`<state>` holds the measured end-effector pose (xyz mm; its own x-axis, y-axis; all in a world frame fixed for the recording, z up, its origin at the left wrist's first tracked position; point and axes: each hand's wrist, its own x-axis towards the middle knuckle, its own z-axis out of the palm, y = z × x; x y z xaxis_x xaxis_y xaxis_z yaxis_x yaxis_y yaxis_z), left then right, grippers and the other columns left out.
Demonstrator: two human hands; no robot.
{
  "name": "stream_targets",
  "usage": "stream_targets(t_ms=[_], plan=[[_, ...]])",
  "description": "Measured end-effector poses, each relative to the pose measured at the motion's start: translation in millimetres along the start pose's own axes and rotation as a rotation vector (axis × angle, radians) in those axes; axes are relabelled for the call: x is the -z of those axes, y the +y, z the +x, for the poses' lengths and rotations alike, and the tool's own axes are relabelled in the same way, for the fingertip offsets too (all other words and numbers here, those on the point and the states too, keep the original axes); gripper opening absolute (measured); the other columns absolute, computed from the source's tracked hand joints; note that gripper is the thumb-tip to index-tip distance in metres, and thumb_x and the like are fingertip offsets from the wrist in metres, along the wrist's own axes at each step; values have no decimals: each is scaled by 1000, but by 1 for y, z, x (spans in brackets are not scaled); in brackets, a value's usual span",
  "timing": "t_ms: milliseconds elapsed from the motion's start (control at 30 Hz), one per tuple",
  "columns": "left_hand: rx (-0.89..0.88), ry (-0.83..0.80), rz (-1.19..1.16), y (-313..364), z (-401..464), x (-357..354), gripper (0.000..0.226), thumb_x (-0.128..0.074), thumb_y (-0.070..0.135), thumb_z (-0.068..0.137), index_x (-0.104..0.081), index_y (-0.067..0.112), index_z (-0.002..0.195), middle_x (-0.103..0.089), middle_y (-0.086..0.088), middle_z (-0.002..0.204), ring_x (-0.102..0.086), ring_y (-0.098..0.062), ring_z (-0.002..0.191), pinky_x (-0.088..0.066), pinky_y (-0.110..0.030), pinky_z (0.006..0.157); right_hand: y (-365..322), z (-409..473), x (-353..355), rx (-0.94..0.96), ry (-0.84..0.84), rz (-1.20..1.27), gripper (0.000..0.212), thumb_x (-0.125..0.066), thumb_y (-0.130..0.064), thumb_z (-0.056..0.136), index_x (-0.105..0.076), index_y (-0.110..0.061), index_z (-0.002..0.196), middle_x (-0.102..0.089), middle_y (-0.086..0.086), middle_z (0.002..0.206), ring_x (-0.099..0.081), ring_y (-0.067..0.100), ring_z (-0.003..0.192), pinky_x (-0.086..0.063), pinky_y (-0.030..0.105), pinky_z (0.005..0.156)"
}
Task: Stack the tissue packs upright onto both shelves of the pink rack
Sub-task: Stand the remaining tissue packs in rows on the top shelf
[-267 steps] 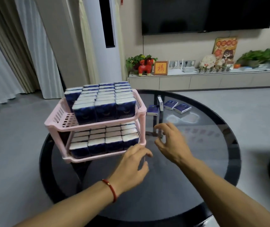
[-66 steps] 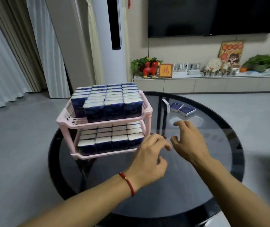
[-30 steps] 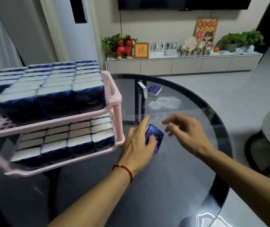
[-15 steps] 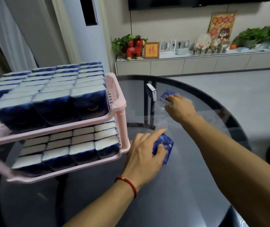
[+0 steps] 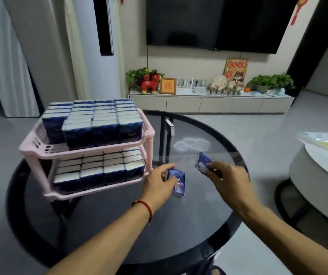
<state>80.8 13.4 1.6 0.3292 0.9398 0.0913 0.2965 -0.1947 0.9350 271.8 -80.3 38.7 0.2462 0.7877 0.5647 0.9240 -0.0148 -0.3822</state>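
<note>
The rack is set on the left part of the round desk. Both of its shelves, one above the other, are filled with upright tissue packs in rows. To the right of the rack, the left hand is held over the desk with one pack in it, near the lower shelf's right corner. Further right, a second pack is held in the right hand, above the desk. Behind the hands, one more pack is stood upright near the desk's far edge. Beyond the desk, a low cabinet is placed along the wall, under a television.
</note>
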Motion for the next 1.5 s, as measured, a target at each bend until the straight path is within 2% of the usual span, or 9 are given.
stream_targets(t_ms=[167,267,333,467,633,900,1133,1367,1500], plan=[[66,-56,-295,11,-32,19,26,-61,21,102,-71,19,126,-74,2,119,-70,-8,108,-53,-21,98,-43,-35,5,369,-36,4,16,-82,-18,83,-79,-14,99,-77,0,103,-74,19,85,-62,38,70],[96,-86,-310,10,-50,43,39,-76,11,89,-69,27,124,-74,-7,116,-72,-14,103,-58,-23,85,-59,-45,-10,511,-180,14,15,-77,-26,88,-75,-17,100,-70,-3,107,-69,14,87,-60,29,72],[73,-110,-223,7,-58,63,57,-76,3,82,-65,39,124,-70,-5,121,-70,-16,109,-60,-26,85,-69,-45,-14,512,-234,52,20,-68,-39,91,-71,-24,103,-64,-9,112,-63,8,89,-57,21,74],[-15,-136,-90,8,-72,94,72,-69,-7,79,-59,40,132,-67,14,119,-65,3,107,-50,-7,80,-83,-36,-17,322,-206,195,34,-62,-46,90,-58,-29,120,-48,-19,119,-58,3,86,-55,17,70],[-24,-199,-34,-7,-81,107,62,-66,-1,69,-62,31,123,-73,4,117,-70,-9,112,-57,-28,91,-95,-31,-34,301,-433,291,59,-69,-46,91,-45,-37,145,-49,-25,129,-59,1,97,-56,20,78],[-88,-213,213,-3,-79,123,49,-81,28,71,-58,39,113,-72,9,107,-70,-8,101,-59,-42,92,-107,-23,-41,233,-480,361,44,-79,-42,85,-60,-34,123,-64,-15,103,-65,2,85,-57,22,76],[-273,-108,353,30,-88,163,53,-82,24,76,-60,36,123,-69,17,115,-66,-1,106,-54,-26,94,-140,-13,-33,345,-377,490,50,-78,-40,86,-59,-28,131,-65,-18,107,-66,2,92,-55,14,78],[-290,82,295,55,-109,244,56,-79,23,72,-64,38,124,-70,14,122,-70,-10,110,-56,-37,99,-165,-4,-44,456,-263,478,29,-55,-37,101,-57,-29,129,-58,-17,101,-62,5,89,-51,17,74],[-324,194,286,80,-99,290,60,-82,11,76,-63,37,126,-71,8,123,-69,-12,113,-53,-29,102,-168,0,-58,465,-284,438,29,-56,-32,101,-55,-33,129,-54,-23,98,-61,6,88,-55,22,75]])
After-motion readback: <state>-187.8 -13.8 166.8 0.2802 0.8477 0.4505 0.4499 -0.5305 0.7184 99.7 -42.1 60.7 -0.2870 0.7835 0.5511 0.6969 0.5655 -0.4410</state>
